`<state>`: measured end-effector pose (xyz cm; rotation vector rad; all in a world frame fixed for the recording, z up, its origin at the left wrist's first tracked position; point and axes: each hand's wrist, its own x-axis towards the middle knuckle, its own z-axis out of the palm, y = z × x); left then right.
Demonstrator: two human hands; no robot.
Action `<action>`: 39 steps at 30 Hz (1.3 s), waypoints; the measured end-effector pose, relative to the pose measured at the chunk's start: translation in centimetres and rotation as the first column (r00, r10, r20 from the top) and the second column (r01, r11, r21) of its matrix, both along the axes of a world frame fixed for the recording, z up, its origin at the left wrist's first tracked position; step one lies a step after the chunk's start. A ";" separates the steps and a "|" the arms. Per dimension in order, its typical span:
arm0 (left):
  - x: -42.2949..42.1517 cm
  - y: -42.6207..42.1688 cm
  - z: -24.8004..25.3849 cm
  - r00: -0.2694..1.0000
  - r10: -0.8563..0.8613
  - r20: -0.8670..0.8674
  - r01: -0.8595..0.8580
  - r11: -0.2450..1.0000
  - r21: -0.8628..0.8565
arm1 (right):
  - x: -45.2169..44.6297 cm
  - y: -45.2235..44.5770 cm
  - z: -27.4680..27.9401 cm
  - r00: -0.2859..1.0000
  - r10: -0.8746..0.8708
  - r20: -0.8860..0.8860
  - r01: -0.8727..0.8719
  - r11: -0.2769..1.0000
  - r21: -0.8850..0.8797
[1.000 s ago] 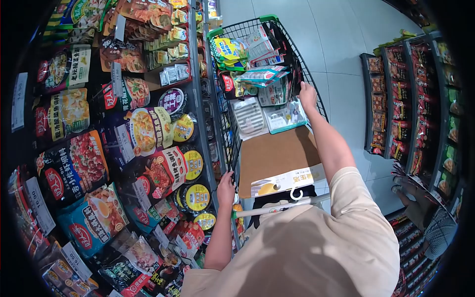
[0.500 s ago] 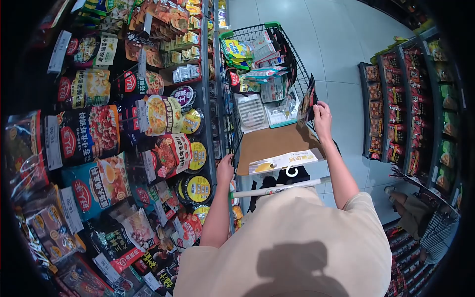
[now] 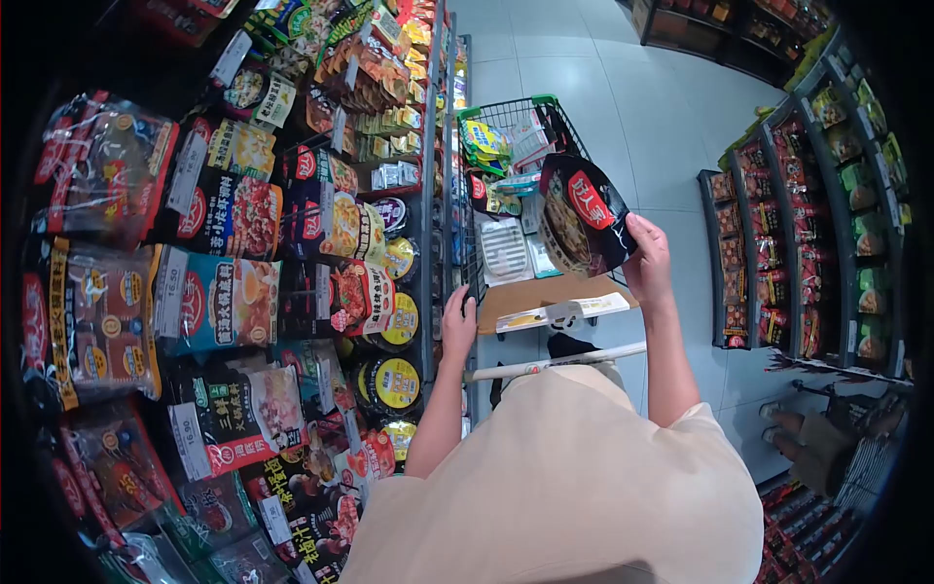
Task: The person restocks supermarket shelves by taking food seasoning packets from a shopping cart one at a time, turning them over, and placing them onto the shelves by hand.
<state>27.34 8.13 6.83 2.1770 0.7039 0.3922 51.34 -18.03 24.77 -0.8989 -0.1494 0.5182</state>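
My right hand (image 3: 647,255) grips the right edge of a black food packet (image 3: 582,216) with a red logo and holds it up over the cart. Beside the shelf edge, my left hand (image 3: 459,317) is raised with its fingers apart and nothing visible in it. The shopping cart (image 3: 547,99) holds several packets, among them a yellow and green packet (image 3: 484,141) and a striped white item (image 3: 504,248). Nearest my body lies a brown cardboard piece (image 3: 540,294), with the cart's white handle (image 3: 555,362) in front of my shirt.
Shelves on the left carry seasoning packets, including a blue one (image 3: 219,300), and yellow-lidded tubs (image 3: 392,383). A slanted rack of packets (image 3: 773,248) stands right of the tiled floor (image 3: 642,117). Another person (image 3: 812,443) is at the lower right.
The black packet has risen out of the cart in my right hand and turned its front towards me. My left hand has moved up and opened. The view has shifted towards the shelves.
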 end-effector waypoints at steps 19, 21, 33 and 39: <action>-3.6 -5.0 8.6 0.770 0.504 0.392 0.469 -0.031 -0.882 | -2.8 9.8 4.7 0.705 0.685 -0.184 -0.634 0.725 0.269; -4.3 -5.2 7.5 0.792 0.510 0.335 0.386 0.006 -0.923 | -2.7 10.8 3.8 0.666 0.708 -0.237 -0.680 0.706 0.199; -4.5 -5.6 2.6 0.677 0.724 0.131 0.288 -0.097 -0.953 | -0.2 14.6 -0.7 0.677 0.673 -0.296 -0.698 0.715 0.029; -0.5 -5.4 1.1 0.668 0.743 -0.033 0.102 -0.135 -0.986 | 3.3 14.4 -7.8 0.756 0.580 -0.303 -0.622 0.781 -0.057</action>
